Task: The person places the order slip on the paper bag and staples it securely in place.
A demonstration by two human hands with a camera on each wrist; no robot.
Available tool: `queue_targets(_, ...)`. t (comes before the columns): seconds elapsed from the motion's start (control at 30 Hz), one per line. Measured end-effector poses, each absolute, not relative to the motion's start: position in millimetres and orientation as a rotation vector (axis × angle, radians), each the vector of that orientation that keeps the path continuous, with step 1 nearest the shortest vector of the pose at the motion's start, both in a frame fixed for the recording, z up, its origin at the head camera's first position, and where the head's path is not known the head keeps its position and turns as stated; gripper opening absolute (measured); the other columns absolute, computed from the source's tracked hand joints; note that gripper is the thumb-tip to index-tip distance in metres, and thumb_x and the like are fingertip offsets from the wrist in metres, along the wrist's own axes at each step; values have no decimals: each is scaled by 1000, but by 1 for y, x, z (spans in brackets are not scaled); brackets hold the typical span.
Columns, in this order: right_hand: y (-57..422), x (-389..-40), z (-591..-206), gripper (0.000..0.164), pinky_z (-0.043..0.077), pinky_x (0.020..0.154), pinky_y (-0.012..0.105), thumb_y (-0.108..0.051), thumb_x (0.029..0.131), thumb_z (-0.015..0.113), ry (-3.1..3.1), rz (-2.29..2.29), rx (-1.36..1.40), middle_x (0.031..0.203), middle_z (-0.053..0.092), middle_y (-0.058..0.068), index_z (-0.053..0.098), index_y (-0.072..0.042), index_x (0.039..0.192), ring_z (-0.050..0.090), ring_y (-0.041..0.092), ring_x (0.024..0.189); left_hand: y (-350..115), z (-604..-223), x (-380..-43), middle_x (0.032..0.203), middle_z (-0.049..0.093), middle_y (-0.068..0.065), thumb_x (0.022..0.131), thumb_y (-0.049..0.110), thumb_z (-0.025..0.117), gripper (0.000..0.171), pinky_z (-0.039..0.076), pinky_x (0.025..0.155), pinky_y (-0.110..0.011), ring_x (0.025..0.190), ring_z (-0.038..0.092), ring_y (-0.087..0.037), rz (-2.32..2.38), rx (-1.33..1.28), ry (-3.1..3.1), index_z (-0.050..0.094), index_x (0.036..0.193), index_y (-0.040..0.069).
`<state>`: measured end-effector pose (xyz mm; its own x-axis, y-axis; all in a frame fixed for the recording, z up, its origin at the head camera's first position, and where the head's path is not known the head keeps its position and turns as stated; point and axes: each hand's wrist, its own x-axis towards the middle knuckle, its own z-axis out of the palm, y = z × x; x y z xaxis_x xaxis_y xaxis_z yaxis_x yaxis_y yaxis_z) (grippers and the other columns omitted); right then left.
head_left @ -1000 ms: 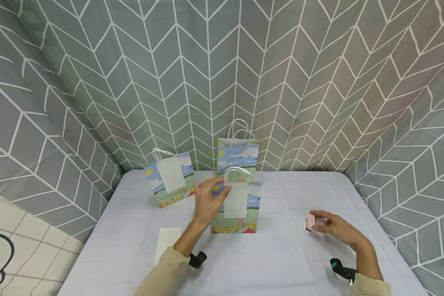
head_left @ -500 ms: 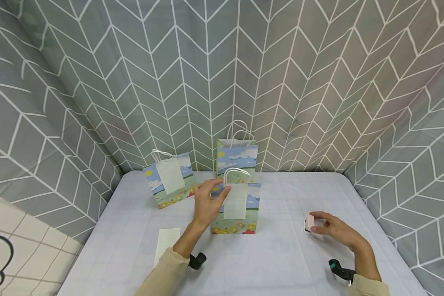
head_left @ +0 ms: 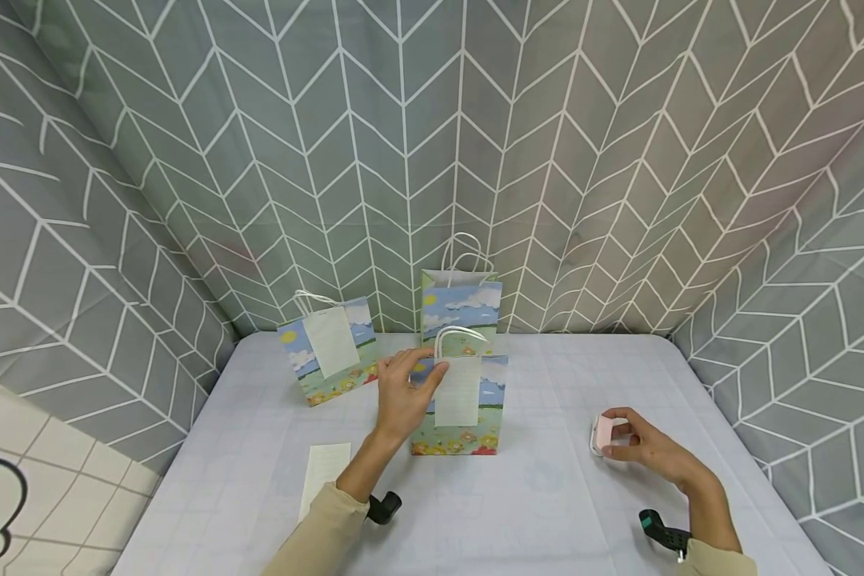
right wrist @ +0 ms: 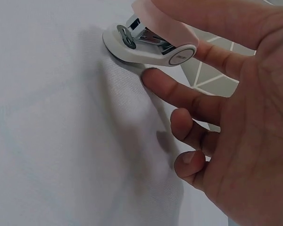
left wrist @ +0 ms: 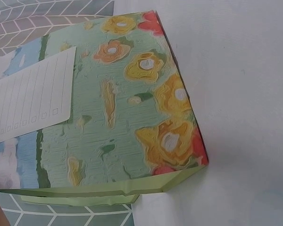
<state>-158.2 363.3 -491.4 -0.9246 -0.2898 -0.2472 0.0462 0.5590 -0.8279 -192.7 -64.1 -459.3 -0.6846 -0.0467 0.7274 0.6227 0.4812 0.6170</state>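
In the head view my left hand (head_left: 401, 400) pinches the top left edge of a small paper gift bag (head_left: 491, 412), with the thumb at the corner of a lined white paper slip (head_left: 457, 392) on its front. The bag stands upright, printed with sky and flowers. At the right, my right hand (head_left: 651, 450) holds a small pink and white stapler (head_left: 603, 434) on the table, thumb and fingers on its sides. Seen from the right wrist, the stapler (right wrist: 167, 23) has its metal mechanism showing. Only a sliver of the left hand shows in the left wrist view.
Behind the front bag stands a taller matching bag (head_left: 468, 304) with white rope handles. Another bag (head_left: 366, 344), a white slip on its front, stands tilted at the left. A loose lined slip (head_left: 326, 476) lies beside the left forearm. A patterned curtain (head_left: 432, 160) closes the back.
The right thumb and fingers have shifted a little on the stapler, the thumb now lower on its near end. My left hand and the bags stay where they were.
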Motion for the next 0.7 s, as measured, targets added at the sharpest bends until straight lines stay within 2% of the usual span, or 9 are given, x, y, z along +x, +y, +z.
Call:
queue_targets(0.13, 363, -158, -492, 69, 46, 82, 31, -21, 91, 74, 2416, -1312, -189, 120, 58, 19, 35, -8, 145, 56, 22, 102, -64, -459, -193, 100, 75, -2, 88, 27, 80, 24, 32, 88, -47, 96, 67, -22, -1223, -478, -2026, 74, 107, 13)
queue_targets(0.33, 362, -159, -493, 70, 43, 81, 31, -20, 92, 73, 2363, -1328, -209, 107, 62, 16, 29, -6, 145, 57, 22, 96, -64, -459, -192, 99, 75, -2, 87, 26, 80, 24, 32, 87, -46, 95, 67, -21, -1223, -481, -2013, 74, 106, 13)
queue_targets(0.5, 361, -159, -493, 69, 41, 81, 32, -20, 92, 72, 2363, -1327, -201, 104, 61, 15, 29, -6, 144, 56, 20, 94, -63, -460, -192, 98, 75, -1, 86, 25, 82, 24, 32, 86, -46, 94, 67, -21, -1218, -487, -2000, 75, 105, 12)
queue_targets(0.7, 358, -159, -492, 67, 42, 79, 27, -19, 93, 72, 2381, -1347, -219, 101, 61, 15, 30, -5, 142, 57, 19, 91, -64, -460, -194, 98, 75, -2, 87, 25, 81, 24, 32, 87, -46, 94, 67, -22, -1207, -488, -2007, 74, 105, 10)
